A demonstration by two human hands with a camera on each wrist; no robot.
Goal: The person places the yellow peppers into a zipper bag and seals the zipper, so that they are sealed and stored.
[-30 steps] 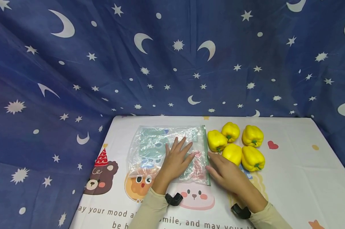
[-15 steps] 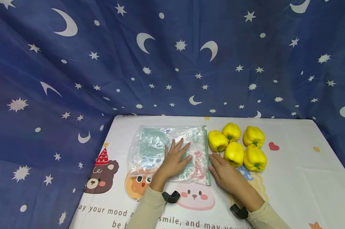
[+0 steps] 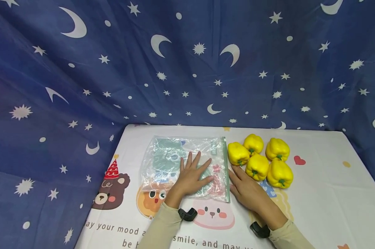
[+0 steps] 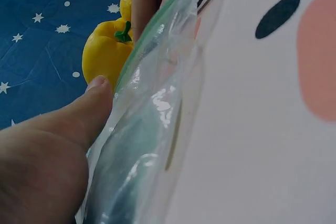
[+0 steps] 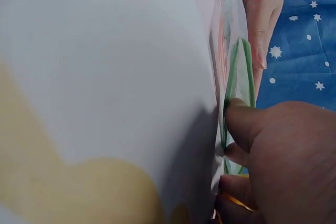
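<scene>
A clear plastic zip bag (image 3: 162, 162) with a green strip (image 3: 226, 166) along its right edge lies flat on the table in the head view. My left hand (image 3: 190, 178) rests on the bag with its fingers spread. At the green edge, my right hand (image 3: 247, 190) touches the strip with its thumb and fingertips. In the right wrist view the two green lips of the bag's mouth (image 5: 251, 72) stand slightly apart by the thumb (image 5: 244, 124). Several yellow bell peppers (image 3: 257, 167) with green stems lie clustered just beyond the right hand.
A white tablecloth (image 3: 327, 197) printed with cartoon animals and lettering covers the table. Dark blue curtains (image 3: 175, 69) with stars and moons hang behind it and at the left side. Each wrist wears a black strap-on device (image 3: 188, 214).
My right fingers have shifted slightly along the green edge and spread a little. The nearest middle pepper has turned so its stem shows. My left hand stays on the bag.
</scene>
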